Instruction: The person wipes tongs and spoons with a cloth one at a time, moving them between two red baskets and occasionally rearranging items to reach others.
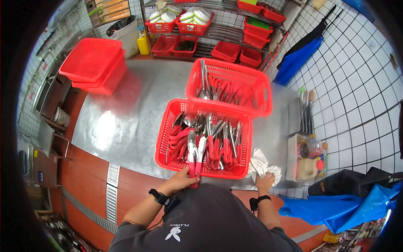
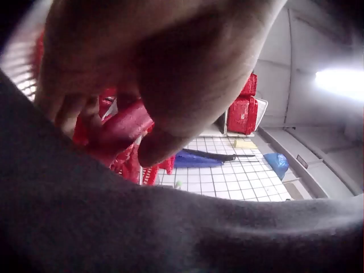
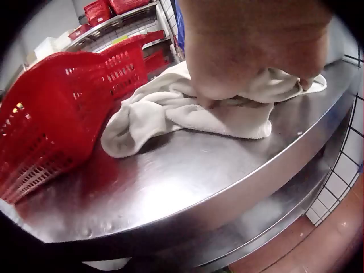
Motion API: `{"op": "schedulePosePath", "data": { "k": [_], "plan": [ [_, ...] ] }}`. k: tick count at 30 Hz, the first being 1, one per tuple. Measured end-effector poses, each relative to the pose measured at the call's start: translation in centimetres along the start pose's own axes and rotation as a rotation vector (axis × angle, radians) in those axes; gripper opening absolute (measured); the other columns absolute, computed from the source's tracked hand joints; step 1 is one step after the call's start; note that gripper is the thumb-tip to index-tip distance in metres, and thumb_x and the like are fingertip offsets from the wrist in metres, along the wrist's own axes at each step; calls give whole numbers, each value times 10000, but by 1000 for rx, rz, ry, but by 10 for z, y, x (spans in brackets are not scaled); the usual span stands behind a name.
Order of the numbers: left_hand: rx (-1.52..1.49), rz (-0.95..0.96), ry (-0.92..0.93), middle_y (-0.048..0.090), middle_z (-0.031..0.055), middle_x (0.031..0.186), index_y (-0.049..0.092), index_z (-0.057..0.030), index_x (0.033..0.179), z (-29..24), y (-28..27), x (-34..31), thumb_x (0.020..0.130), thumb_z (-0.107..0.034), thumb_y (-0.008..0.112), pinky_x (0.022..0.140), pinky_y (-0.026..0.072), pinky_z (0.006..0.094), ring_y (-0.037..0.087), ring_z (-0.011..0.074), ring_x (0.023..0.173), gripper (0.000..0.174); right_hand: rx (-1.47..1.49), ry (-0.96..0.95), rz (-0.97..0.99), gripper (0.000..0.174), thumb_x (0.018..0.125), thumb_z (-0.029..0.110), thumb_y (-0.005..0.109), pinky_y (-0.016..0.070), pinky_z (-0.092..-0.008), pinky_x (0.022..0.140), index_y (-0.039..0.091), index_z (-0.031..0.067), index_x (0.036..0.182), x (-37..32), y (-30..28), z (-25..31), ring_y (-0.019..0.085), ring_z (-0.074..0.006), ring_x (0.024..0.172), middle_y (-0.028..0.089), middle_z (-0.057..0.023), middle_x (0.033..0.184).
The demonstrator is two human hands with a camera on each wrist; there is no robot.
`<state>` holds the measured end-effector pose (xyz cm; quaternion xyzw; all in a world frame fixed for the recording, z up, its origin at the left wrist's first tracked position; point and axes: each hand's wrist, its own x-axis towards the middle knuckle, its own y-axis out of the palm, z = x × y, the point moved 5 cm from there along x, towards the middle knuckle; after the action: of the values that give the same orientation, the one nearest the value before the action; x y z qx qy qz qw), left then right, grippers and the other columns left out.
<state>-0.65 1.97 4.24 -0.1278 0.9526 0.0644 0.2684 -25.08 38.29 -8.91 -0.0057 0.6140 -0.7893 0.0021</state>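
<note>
My left hand (image 1: 179,180) grips the red handles of a pair of metal tongs (image 1: 196,153), whose silver arms point away from me over the near basket's front rim. In the left wrist view the fingers and thumb wrap round a red handle (image 2: 122,126). At the table's front edge, right of that basket, my right hand (image 1: 265,183) grips a crumpled white cloth (image 1: 259,163). Folds of the cloth (image 3: 170,105) lie on the steel top in the right wrist view, partly hidden by the hand. Many red-handled tongs (image 1: 216,147) fill the near red basket (image 1: 161,143).
Behind it, a second red basket (image 1: 263,90) holds more utensils. Stacked red baskets (image 1: 94,63) stand at the steel table's (image 1: 138,109) far left. A bin of bottles (image 1: 292,161) is on the right, near blue aprons (image 1: 331,208). Shelves with bowls (image 1: 195,17) line the back.
</note>
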Motion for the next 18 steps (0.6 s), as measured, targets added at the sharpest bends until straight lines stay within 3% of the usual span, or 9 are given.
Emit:
{"op": "schedulePosePath", "data": {
  "k": [2, 4, 5, 7, 9, 11, 13, 16, 18],
  "plan": [
    [18, 45, -43, 626, 67, 989, 490, -46, 1239, 5, -1, 4, 856, -180, 684, 830, 485, 312, 590, 150, 951, 450, 2, 29, 59, 570, 728, 311, 751, 329, -514, 1036, 487, 58, 1165, 5, -11, 6, 282, -406, 1307, 280, -209, 1437],
    [61, -8, 30, 621, 63, 985, 514, -45, 1212, 13, -6, 11, 852, -159, 668, 794, 494, 302, 593, 138, 925, 408, -59, -26, 106, 563, 708, 290, 763, 383, -484, 998, 517, 25, 1140, 5, -17, 8, 408, -401, 1206, 410, -224, 1341],
    [53, 1, 18, 621, 63, 985, 514, -45, 1212, 11, -7, 12, 852, -159, 668, 794, 494, 302, 593, 138, 925, 408, -72, -19, 114, 563, 708, 290, 763, 383, -484, 998, 517, 25, 1140, 10, -12, -1, 408, -401, 1206, 410, -224, 1341],
    [100, -6, 74, 615, 56, 974, 521, -31, 1191, -3, -13, 12, 838, -104, 643, 754, 499, 289, 602, 133, 869, 381, 63, -77, 70, 482, 750, 211, 725, 425, -441, 956, 535, -7, 1135, 31, 5, -30, 530, -360, 1086, 549, -208, 1191],
    [-105, -39, 93, 610, 57, 972, 519, -26, 1181, -17, -16, 11, 814, -43, 610, 726, 501, 285, 607, 131, 800, 379, 663, 37, 128, 419, 802, 136, 661, 446, -393, 918, 536, -32, 1165, 62, 16, -67, 588, -306, 1000, 619, -177, 1075],
    [-36, -92, 243, 601, 56, 976, 506, -17, 1174, -28, -24, 13, 803, -1, 586, 741, 504, 287, 622, 139, 814, 380, 713, 122, -110, 377, 834, 84, 610, 438, -349, 919, 531, -27, 1185, 61, -48, -31, 569, -248, 1070, 605, -146, 1144],
    [-136, -70, 210, 595, 68, 998, 464, 11, 1165, -38, -26, 13, 789, 50, 535, 801, 493, 283, 628, 159, 935, 385, 821, 13, 7, 404, 834, 64, 603, 436, -325, 929, 506, -20, 1216, 62, -121, 26, 560, -222, 1107, 596, -137, 1164],
    [-220, -65, 359, 578, 68, 933, 469, -8, 1096, -61, -22, 16, 755, 90, 482, 820, 488, 297, 618, 167, 898, 356, 1100, -100, -34, 397, 846, 58, 608, 430, -314, 957, 495, -9, 1220, 56, -189, 91, 537, -196, 1145, 582, -122, 1191],
    [-280, -31, 426, 570, 60, 917, 472, -10, 1074, -69, -15, 22, 748, 91, 473, 809, 483, 290, 604, 159, 865, 341, 1514, -278, 17, 426, 870, 91, 616, 412, -317, 997, 474, 1, 1261, 37, -221, 137, 517, -186, 1163, 550, -110, 1247]
  ]
}}
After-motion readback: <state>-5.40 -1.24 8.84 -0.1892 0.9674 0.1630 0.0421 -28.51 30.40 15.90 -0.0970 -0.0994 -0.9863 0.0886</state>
